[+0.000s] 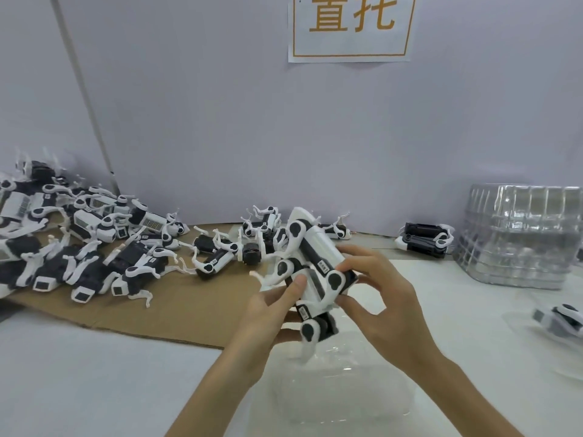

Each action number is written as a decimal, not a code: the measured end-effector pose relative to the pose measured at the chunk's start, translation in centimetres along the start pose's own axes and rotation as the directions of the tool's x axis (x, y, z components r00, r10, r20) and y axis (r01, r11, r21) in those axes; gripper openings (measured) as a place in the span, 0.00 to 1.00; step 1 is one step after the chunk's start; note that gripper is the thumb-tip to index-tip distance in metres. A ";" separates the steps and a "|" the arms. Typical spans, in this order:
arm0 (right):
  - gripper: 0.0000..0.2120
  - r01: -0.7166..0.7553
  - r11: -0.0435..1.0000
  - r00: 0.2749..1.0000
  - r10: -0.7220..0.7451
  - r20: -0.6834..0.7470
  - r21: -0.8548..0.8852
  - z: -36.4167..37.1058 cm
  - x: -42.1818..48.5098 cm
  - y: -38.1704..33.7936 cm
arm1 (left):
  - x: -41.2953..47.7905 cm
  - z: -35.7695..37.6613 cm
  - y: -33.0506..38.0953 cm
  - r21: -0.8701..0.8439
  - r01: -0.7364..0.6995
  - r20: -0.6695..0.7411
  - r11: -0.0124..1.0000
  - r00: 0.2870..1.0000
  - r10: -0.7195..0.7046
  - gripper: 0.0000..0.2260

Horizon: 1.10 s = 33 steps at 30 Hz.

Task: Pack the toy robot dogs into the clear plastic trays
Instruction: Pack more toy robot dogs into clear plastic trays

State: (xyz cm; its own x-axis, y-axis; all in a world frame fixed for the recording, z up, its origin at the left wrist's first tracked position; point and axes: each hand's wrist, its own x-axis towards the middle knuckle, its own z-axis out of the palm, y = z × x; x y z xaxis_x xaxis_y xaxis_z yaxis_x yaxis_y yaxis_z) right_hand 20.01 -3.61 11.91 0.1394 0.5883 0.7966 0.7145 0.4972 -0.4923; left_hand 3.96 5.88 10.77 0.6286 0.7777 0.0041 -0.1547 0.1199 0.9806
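**Toy dog held above the tray, legs not yet folded flat**

A black-and-white toy robot dog (315, 260) is held in the air over the near middle of the table (94, 389), tilted with its long white body pointing up and away. It is gripped from both sides. The left hand (271, 313) is curled under it with the thumb pressed against its flank, and the right hand (375, 288) is closed around its lower end. One white leg hangs down toward the clear tray (344, 392) lying directly below, which is probably why the toy is kept raised: the limbs seem to need tucking before the body can seat in the moulded cavity. Whether a second dog is pressed against the first cannot be told.

Farther out, a heap of unpacked dogs (79, 247) is spread over a cardboard sheet (189, 313) within the left hand's reach. A stack of empty trays (520, 238) is kept at the right.
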 end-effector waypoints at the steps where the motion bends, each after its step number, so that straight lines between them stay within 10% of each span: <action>1: 0.21 0.003 1.000 0.999 -0.003 0.034 -0.012 0.1 -0.3 -0.1 | -0.2 0.1 -0.1 -0.028 -0.002 0.016 1.000 1.000 0.002 0.20; 9: 0.22 -0.148 0.983 0.973 0.125 0.195 0.108 0.7 -1.9 -0.4 | -0.8 0.3 -0.6 -0.124 -0.045 0.097 0.991 0.994 0.057 0.20; 21: 0.26 -0.214 0.922 0.968 0.245 -0.059 0.324 -0.3 -1.2 -0.1 | -0.8 0.2 -0.5 -0.140 -0.050 0.304 0.989 0.948 0.091 0.18; 30: 0.25 -0.312 0.907 0.945 0.326 -0.003 0.283 -2.1 -0.5 0.6 | 0.3 -2.1 -1.0 0.538 -0.300 -0.116 0.788 0.899 0.422 0.09; 33: 0.24 -0.408 0.884 0.911 0.410 0.043 0.230 -1.9 -0.8 1.6 | 0.9 -2.6 -2.0 0.748 -0.110 -0.005 0.654 0.985 0.172 0.09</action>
State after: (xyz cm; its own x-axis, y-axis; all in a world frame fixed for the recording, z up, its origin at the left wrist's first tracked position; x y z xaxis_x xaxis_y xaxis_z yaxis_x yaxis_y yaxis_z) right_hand 22.40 -4.50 11.14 0.3899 0.7674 0.5089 0.4170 0.3456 -0.8406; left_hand 2.85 7.92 8.31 0.5889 0.7898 0.1714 0.3997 -0.4690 0.7876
